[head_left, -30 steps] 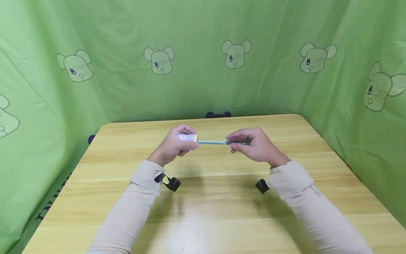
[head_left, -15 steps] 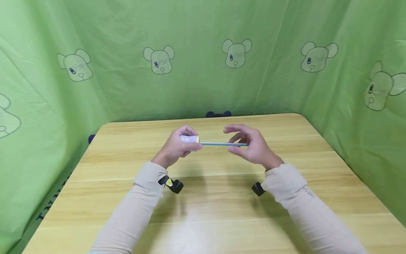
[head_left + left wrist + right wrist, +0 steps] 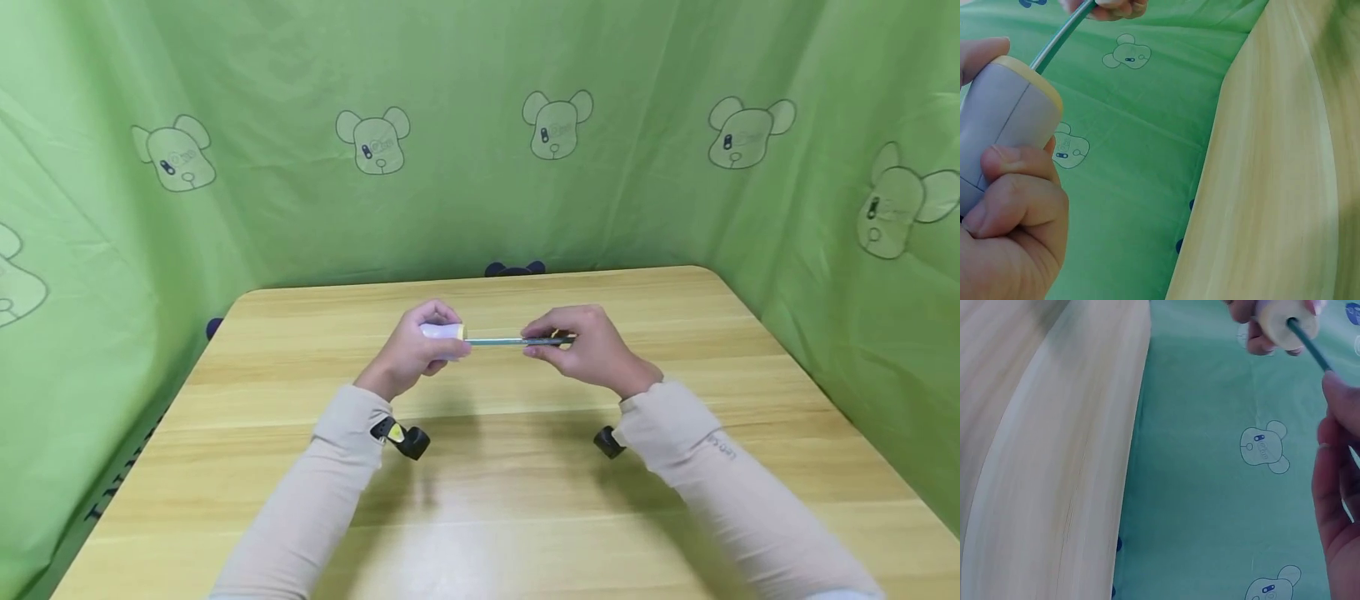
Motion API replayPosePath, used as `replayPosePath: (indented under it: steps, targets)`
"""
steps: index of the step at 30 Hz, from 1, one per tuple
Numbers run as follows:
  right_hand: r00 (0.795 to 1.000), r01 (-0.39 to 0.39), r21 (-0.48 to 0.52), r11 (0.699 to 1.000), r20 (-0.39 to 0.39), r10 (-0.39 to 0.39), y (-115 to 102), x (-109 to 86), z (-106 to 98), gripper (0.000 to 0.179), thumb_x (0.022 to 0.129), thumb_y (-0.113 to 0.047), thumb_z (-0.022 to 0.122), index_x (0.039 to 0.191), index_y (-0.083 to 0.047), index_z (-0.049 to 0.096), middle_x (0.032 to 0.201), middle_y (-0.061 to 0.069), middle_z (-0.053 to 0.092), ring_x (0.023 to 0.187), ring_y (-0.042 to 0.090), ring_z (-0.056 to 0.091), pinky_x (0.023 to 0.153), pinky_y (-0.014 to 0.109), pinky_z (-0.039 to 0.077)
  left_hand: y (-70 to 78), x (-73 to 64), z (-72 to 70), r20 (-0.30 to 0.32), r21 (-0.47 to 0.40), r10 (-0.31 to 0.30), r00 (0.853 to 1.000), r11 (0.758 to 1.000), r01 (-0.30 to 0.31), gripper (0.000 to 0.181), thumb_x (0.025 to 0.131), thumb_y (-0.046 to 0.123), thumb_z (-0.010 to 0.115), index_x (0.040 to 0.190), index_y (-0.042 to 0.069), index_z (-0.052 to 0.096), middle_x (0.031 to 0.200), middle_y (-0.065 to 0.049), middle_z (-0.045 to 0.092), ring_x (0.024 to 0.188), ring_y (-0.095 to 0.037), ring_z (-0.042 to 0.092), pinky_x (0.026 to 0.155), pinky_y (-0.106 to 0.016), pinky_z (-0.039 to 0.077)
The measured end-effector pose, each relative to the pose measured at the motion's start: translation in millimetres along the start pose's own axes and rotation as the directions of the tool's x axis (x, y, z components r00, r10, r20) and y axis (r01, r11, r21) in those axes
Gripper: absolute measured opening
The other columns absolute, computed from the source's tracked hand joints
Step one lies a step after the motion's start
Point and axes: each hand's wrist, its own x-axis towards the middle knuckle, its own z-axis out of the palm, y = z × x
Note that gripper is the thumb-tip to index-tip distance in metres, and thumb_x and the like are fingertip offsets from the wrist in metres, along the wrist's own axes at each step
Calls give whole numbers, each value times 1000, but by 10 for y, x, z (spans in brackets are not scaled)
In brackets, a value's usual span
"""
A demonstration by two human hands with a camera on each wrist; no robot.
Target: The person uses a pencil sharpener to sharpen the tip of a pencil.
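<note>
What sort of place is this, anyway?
Perhaps a makeshift booth, though what lies beyond is hidden: green cloth printed with cartoon animal faces hangs behind and on both sides of a wood-grain table.

The cylinder [image 3: 1007,115] is pale lilac with a yellow rim [image 3: 1047,87], and the rod [image 3: 495,341] is blue-green. The table [image 3: 525,508] shows yellowish wood grain. The green curtain [image 3: 465,217] has outlined bear heads [image 3: 557,133].
</note>
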Motion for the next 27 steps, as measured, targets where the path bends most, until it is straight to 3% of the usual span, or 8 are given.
replayPosePath:
  steps: [6, 8, 11, 13, 16, 23, 25, 27]
  targets:
    - [993, 114, -25, 993, -28, -115, 47, -8, 23, 21, 65, 9, 84, 84, 1, 76, 74, 6, 72, 55, 8, 63, 45, 15, 43, 18, 2, 5, -2, 10, -5, 1000, 1000, 5, 31, 74, -6, 72, 96, 5, 52, 92, -12, 50, 58, -15, 42, 44, -21, 30]
    - [998, 67, -2, 998, -9, -67, 37, -12, 12, 17, 69, 7, 83, 84, 2, 76, 74, 7, 72, 51, 7, 59, 43, 15, 40, 23, -2, 11, -4, 13, -19, 1000, 1000, 19, 31, 74, -5, 72, 96, 5, 52, 93, -12, 50, 59, -15, 42, 44, -21, 30]
    - [991, -122, 67, 990, 59, 118, -7, -9, -23, 10, 77, 2, 79, 86, 2, 76, 72, 7, 71, 49, 8, 57, 43, 19, 43, 25, 4, 15, -6, 28, -24, 1000, 999, 24, 31, 74, -5, 73, 96, 4, 52, 94, -12, 50, 60, -16, 43, 44, -22, 31]
    - [956, -281, 102, 954, 117, 269, -44, 4, -57, 7, 82, -2, 76, 87, 2, 76, 71, 7, 71, 51, 13, 59, 45, 24, 47, 33, 9, 21, -10, 40, -17, 1000, 999, 17, 32, 74, -5, 73, 96, 4, 52, 94, -12, 50, 61, -16, 43, 44, -22, 31]
    - [866, -488, 138, 862, 201, 458, -86, 35, -108, 10, 86, -6, 73, 89, 4, 75, 70, 8, 69, 55, 21, 62, 49, 29, 50, 43, 17, 32, -15, 56, -7, 1000, 998, 8, 32, 74, -4, 74, 96, 4, 53, 94, -12, 51, 61, -16, 43, 44, -21, 32]
    - [661, -741, 199, 641, 385, 644, -123, 114, -212, 17, 92, -12, 66, 87, 4, 70, 73, 11, 66, 60, 17, 60, 54, 26, 48, 32, 13, 64, -7, 61, -17, 1000, 998, 18, 31, 74, -4, 73, 96, 4, 53, 94, -12, 51, 62, -16, 45, 44, -22, 33]
    - [628, -769, 200, 607, 412, 660, -128, 120, -229, 19, 94, -13, 64, 87, 4, 69, 73, 11, 66, 62, 16, 59, 54, 25, 46, 27, 16, 73, -4, 66, -16, 1000, 998, 17, 32, 73, -4, 74, 96, 4, 53, 94, -12, 51, 63, -16, 45, 44, -22, 33]
    - [639, -759, 185, 624, 399, 658, -133, 118, -234, 18, 94, -13, 63, 87, 3, 69, 74, 10, 66, 63, 17, 60, 55, 26, 47, 23, 26, 79, -4, 73, -11, 1000, 997, 12, 32, 73, -3, 74, 97, 3, 53, 95, -12, 51, 63, -16, 45, 45, -22, 33]
